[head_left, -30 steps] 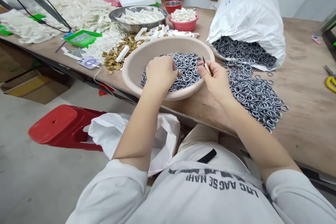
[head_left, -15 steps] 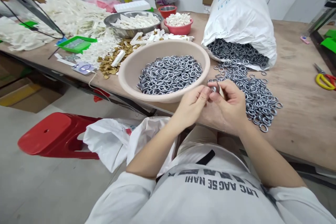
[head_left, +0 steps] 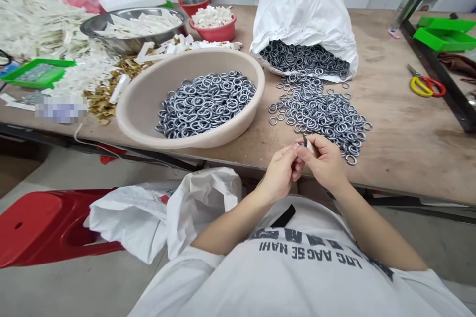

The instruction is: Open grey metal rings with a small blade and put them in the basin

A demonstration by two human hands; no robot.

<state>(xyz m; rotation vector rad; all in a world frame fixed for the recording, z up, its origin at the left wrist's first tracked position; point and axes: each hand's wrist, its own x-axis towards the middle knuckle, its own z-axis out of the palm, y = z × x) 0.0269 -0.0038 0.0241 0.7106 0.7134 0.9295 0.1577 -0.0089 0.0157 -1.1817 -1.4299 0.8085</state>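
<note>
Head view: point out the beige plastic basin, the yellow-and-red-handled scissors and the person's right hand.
beige plastic basin (head_left: 140,105), head view, on its inner wall, left of the rings
yellow-and-red-handled scissors (head_left: 411,86), head view, on the yellow handle loop
right hand (head_left: 323,163), head view, on the back of the hand

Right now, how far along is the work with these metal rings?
Looks done: a beige basin holds a heap of metal rings, with a loose spread of rings on the wooden table. In hand: the right hand and left hand pinch a small white piece. Remaining: the white sack holds many more rings.
</note>
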